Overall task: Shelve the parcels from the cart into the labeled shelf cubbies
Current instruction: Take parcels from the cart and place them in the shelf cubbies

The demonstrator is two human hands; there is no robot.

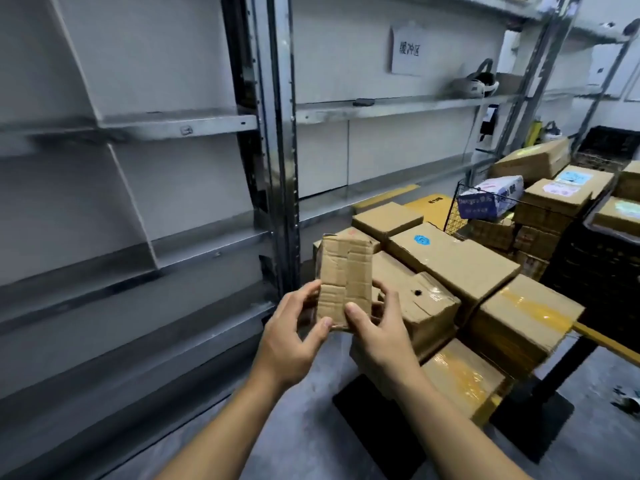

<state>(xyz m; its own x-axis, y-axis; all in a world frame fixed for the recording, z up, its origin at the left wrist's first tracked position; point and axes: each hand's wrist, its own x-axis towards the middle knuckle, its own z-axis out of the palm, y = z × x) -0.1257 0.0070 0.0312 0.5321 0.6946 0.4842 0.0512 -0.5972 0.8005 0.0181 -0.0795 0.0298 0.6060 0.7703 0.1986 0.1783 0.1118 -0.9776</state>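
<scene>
A small flat cardboard parcel stands upright in front of me, held at its lower end by both hands. My left hand grips its left edge with the thumb on the front. My right hand grips the right edge, thumb pressed on the lower front. Behind the parcel, several brown cardboard boxes are stacked on a yellow cart. The grey metal shelf unit with slanted dividers fills the left; its cubbies hold nothing I can see.
A steel upright post separates two shelf bays. A paper sign hangs on the back wall above a shelf holding shoes. A wire basket with a blue-white package and more box stacks stand at the right.
</scene>
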